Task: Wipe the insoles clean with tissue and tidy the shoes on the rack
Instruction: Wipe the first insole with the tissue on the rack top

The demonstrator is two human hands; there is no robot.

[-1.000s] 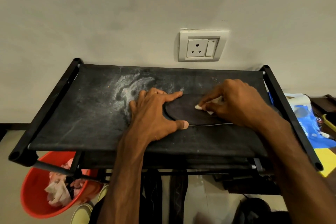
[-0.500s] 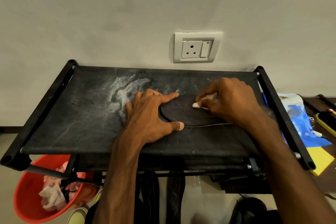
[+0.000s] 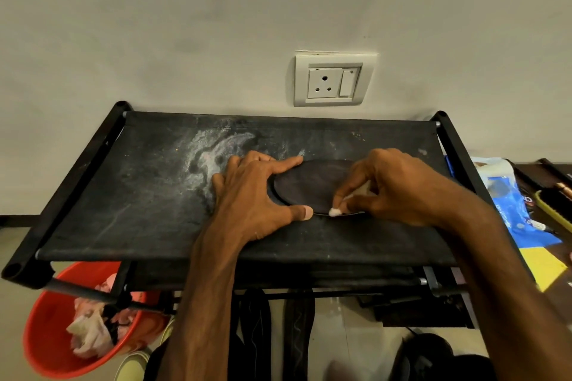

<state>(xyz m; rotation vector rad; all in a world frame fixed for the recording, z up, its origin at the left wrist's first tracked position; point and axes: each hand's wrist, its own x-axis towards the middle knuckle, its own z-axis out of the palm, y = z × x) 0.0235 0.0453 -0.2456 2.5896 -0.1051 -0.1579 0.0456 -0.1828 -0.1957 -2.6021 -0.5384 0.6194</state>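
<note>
Pinching a small wad of tissue [image 3: 335,211] in the right hand [image 3: 393,185], fingers curled round it, and pressing it onto the near edge of the dark insole [image 3: 309,185], just beside the left thumb. Pinning that insole flat with the left hand [image 3: 257,195], fingers straight and spread round its rounded left end. Half a second back, rubbing farther up the insole; now down at the near rim, so probably ending a stroke across this end, with the part hidden under the right hand still to judge. Lying on the top fabric shelf of the black rack [image 3: 148,219], dusty, with pale smears left of the hands. Behind, a white wall socket [image 3: 333,80]; below left, a red bucket [image 3: 43,334] of crumpled tissues; right, a blue packet [image 3: 510,204].
</note>
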